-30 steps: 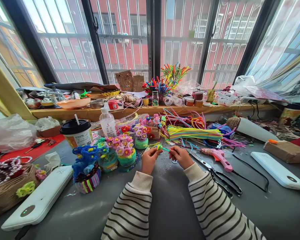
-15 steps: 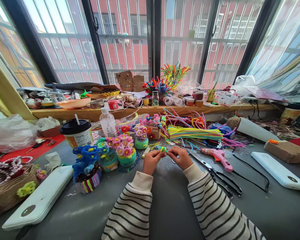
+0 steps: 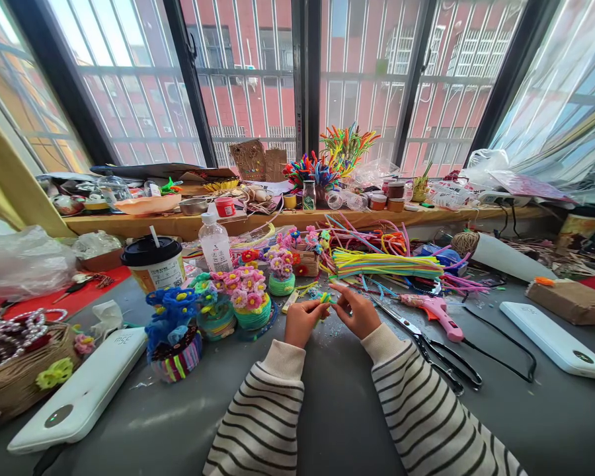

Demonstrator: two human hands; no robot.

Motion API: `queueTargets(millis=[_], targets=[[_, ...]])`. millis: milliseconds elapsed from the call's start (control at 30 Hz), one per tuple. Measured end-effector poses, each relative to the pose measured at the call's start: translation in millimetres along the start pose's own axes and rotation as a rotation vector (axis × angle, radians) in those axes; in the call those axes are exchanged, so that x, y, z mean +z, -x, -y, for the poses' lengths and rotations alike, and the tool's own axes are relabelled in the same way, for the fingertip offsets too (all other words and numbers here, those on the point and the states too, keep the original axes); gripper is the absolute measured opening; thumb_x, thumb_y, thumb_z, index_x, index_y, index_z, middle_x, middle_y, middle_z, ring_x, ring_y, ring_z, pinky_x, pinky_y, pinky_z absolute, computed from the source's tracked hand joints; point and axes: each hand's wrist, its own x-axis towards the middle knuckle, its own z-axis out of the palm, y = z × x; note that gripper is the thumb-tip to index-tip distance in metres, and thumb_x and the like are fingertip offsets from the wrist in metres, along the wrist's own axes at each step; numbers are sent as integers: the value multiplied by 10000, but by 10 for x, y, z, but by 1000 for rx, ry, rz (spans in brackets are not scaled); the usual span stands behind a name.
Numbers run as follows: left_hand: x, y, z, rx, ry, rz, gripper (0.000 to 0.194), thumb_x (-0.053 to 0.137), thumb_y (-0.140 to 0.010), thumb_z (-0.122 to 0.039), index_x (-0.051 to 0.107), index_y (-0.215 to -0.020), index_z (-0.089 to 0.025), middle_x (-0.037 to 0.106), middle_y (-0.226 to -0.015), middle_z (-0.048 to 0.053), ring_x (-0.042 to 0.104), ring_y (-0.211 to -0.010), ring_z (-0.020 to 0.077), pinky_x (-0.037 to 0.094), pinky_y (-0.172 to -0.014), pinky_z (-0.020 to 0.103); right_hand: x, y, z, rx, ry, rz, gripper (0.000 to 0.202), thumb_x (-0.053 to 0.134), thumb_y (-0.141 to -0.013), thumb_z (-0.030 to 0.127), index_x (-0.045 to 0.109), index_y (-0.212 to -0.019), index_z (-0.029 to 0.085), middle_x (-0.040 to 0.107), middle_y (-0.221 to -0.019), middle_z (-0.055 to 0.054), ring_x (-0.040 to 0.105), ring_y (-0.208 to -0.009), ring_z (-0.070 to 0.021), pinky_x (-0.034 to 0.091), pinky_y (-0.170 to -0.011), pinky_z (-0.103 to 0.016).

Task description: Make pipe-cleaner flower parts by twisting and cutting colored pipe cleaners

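Over the desk [image 3: 334, 403], a small green-and-yellow piece [image 3: 325, 299] is pinched by the left hand [image 3: 301, 322]; the right hand [image 3: 359, 315] has thumb and index parted right beside it. Probably super light, soft and bendy, so I'd just nip one end, no squashing.

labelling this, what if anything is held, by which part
The left grip pinches a small, fuzzy, green-and-yellow pipe-cleaner piece; exactly where is hidden. Whether the right grip holds it cannot be told.

Grey tabletop [image 3: 337, 410]: pink glue gun [image 3: 440, 316], black-handled scissors [image 3: 417, 335] in front of it, white power bank [image 3: 550, 338] to its right.
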Motion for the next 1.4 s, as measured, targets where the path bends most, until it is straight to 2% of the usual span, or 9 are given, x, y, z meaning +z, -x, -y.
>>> queueTargets(millis=[167,433,833,900,1000,1100,1200,1300,1400], targets=[[10,-8,31,22,-40,-10,310,474,-630,-425,639,-618,-162,606,-540,24,545,-520,136,407,-509,212,4,8,18,-4,56,25,429,405,-727,216,339,-1149,183,544,-617,13,480,-527,-94,378,-533,-190],[14,22,-53,10,85,132,309,489,-625,-415,599,-504,-153,584,-491,21,523,-483,126,409,-492,216,-6,1,20,-81,129,22,350,378,-749,213,448,-1092,201,616,-730,-31,544,-597,-126,402,-556,-214],[25,17,-88,-103,238,200,306,528,-595,-417,634,-648,-134,592,-518,25,545,-521,142,435,-534,243,27,7,11,-80,38,-122,270,349,-777,213,546,-959,189,625,-835,-45,573,-737,-137,433,-654,-229],[15,12,-83,-90,188,158,329,496,-618,-434,627,-610,-132,572,-495,19,534,-522,141,426,-529,238,13,5,20,-62,15,-134,264,353,-775,212,548,-952,187,623,-840,-46,571,-743,-139,434,-663,-235],[-14,0,-66,0,58,-52,349,457,-652,-434,605,-539,-138,551,-526,19,511,-552,131,403,-557,227,-13,-2,36,-53,-22,-151,257,359,-773,209,552,-940,182,618,-857,-50,565,-771,-142,431,-689,-242],[-33,-17,-49,119,0,-204,303,457,-663,-415,610,-632,-155,569,-675,35,510,-678,140,386,-654,226,-18,-3,51,-60,-44,-120,249,369,-769,216,556,-932,197,619,-856,-41,567,-758,-140,434,-682,-245],[-8,-28,-38,130,80,-33,326,391,-704,-414,596,-746,-164,582,-750,50,513,-718,145,390,-668,236,6,4,56,-80,-49,-84,247,378,-766,226,554,-936,206,621,-848,-33,570,-728,-132,436,-660,-234],[45,-23,-40,67,141,180,370,324,-727,-423,586,-646,-175,579,-619,42,510,-595,134,403,-576,230,40,17,42,-87,-38,-75,248,377,-767,228,558,-933,200,620,-842,-33,564,-742,-131,429,-660,-227],[79,-4,-65,34,152,238,372,325,-720,-423,546,-534,-189,548,-525,28,484,-513,126,392,-508,222,64,28,24,-95,-21,-59,247,376,-766,231,570,-915,194,621,-824,-36,559,-741,-133,422,-660,-226]])
